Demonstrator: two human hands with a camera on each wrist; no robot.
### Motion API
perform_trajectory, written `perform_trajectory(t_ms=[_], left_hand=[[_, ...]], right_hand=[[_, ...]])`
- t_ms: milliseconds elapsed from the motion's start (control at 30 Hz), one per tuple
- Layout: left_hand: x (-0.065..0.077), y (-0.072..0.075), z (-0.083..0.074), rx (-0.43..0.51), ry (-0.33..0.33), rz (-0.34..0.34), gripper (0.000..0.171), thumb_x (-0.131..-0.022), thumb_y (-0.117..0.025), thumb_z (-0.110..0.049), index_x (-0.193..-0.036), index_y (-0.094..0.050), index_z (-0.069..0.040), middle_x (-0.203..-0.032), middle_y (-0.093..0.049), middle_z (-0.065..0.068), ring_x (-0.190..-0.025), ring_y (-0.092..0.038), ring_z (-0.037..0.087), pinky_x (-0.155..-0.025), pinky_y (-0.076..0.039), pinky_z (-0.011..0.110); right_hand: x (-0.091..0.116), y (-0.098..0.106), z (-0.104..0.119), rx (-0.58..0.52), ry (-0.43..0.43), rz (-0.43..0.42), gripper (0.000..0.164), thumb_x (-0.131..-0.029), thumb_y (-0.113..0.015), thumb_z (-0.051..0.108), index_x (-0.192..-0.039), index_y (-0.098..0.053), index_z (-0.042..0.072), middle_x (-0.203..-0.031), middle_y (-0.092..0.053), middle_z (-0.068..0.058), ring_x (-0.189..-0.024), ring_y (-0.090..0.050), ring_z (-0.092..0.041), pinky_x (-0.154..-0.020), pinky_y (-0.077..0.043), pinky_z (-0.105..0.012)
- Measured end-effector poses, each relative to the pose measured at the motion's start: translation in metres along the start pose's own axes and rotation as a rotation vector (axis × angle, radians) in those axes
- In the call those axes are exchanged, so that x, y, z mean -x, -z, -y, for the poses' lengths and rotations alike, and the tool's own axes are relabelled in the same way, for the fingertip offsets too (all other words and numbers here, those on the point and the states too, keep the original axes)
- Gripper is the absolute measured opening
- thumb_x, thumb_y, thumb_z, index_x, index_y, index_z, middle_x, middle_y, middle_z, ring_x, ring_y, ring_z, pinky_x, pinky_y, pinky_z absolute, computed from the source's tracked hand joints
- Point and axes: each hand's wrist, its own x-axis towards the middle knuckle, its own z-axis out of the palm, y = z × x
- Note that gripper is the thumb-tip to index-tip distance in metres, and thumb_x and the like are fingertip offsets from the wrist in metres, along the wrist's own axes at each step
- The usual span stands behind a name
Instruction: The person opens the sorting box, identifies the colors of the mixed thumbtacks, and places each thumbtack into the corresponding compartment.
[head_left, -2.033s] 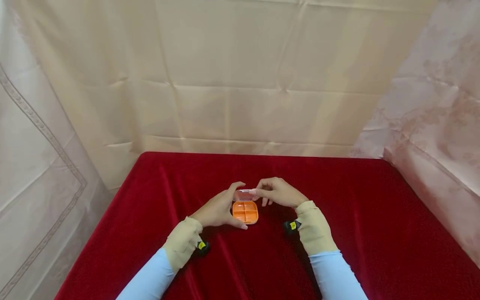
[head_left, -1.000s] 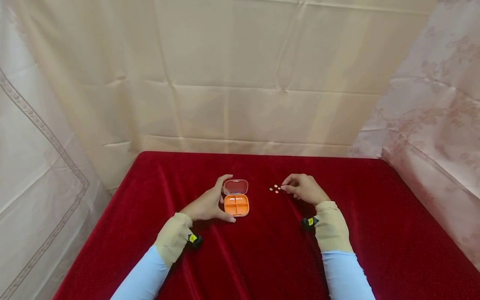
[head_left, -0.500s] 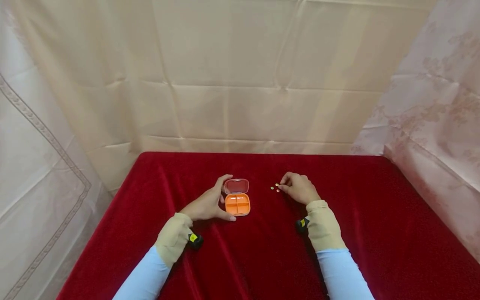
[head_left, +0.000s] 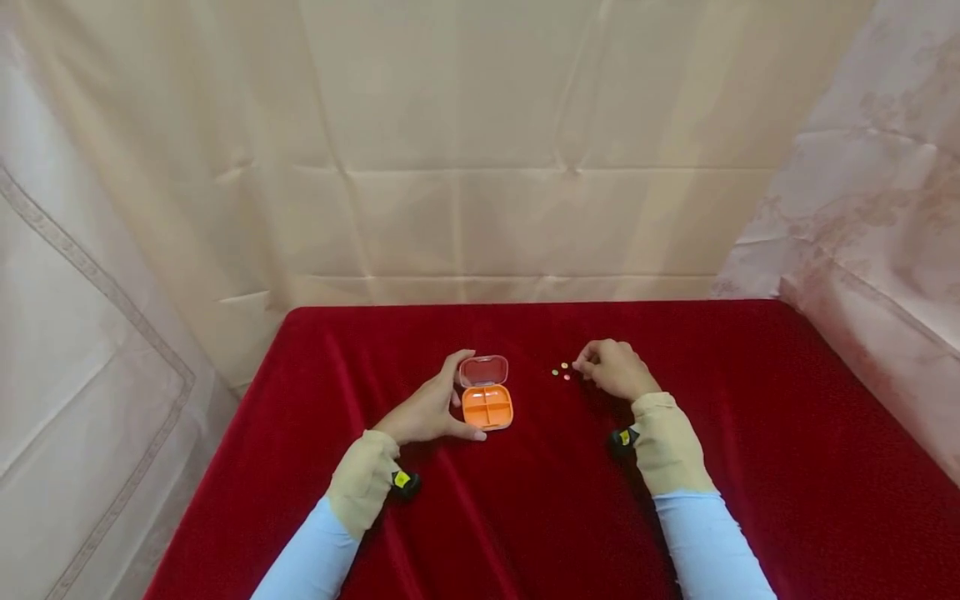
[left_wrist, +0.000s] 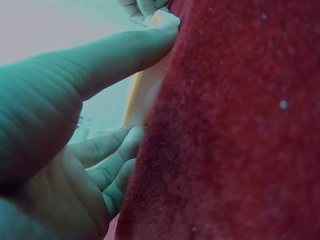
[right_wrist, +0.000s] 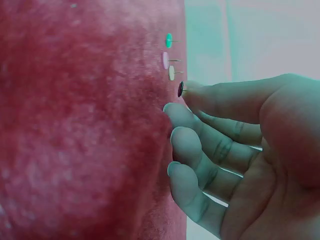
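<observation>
An orange box (head_left: 487,407) with several compartments lies on the red cloth, its clear lid (head_left: 483,372) raised on the far side. My left hand (head_left: 427,411) grips the box from the left, thumb at the near edge and fingers toward the back; the left wrist view shows the box's side (left_wrist: 142,95) between them. To the right, my right hand (head_left: 615,369) pinches a dark-headed thumbtack (right_wrist: 181,89) between thumb and finger, by its pin. Close to those fingertips lie a green thumbtack (right_wrist: 169,40), a pink one (right_wrist: 165,60) and a pale yellow one (right_wrist: 172,73), pins up.
Red velvet cloth (head_left: 555,500) covers the table. A beige curtain (head_left: 517,150) hangs behind its far edge, with patterned drapes (head_left: 885,217) on the right and left. A small black wrist device (head_left: 622,440) sits under each wrist.
My right hand has let go of the lid, moved right to the thumbtacks, and taken hold of one. The box has shifted a little away from me with my left hand still on it.
</observation>
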Motion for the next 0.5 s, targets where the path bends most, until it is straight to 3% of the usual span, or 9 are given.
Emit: perform_trajectory(t_ms=[233,400,500], left_hand=[[0.014,-0.002,0.007,0.009,0.011,-0.002,0.122,-0.063,-0.090,-0.039,-0.154,-0.013,-0.018,-0.110,-0.053,0.001,-0.090,-0.052,0.017,-0.077,-0.046,0.030],[0.024,0.006,0.012,-0.010,0.042,-0.013,0.121,-0.062,-0.091,-0.037,-0.154,-0.014,-0.019,-0.104,-0.054,0.002,-0.087,-0.053,0.016,-0.075,-0.047,0.030],[0.023,0.010,0.013,-0.013,0.031,-0.005,0.120,-0.063,-0.090,-0.037,-0.154,-0.013,-0.018,-0.103,-0.054,0.003,-0.086,-0.053,0.017,-0.075,-0.047,0.031]], right_hand=[[0.003,-0.012,0.005,-0.304,-0.040,0.033,0.020,-0.099,-0.058,0.023,-0.102,-0.065,0.004,-0.086,-0.064,-0.010,-0.069,-0.057,-0.021,-0.059,-0.048,-0.032],[-0.002,-0.021,0.016,-0.619,-0.059,0.100,0.035,-0.101,-0.056,0.027,-0.116,-0.058,-0.004,-0.093,-0.062,-0.012,-0.069,-0.053,-0.017,-0.058,-0.043,-0.029],[-0.004,-0.021,0.020,-0.844,-0.078,0.137,0.036,-0.101,-0.055,0.024,-0.118,-0.053,-0.007,-0.089,-0.061,-0.009,-0.065,-0.049,-0.013,-0.057,-0.040,-0.026]])
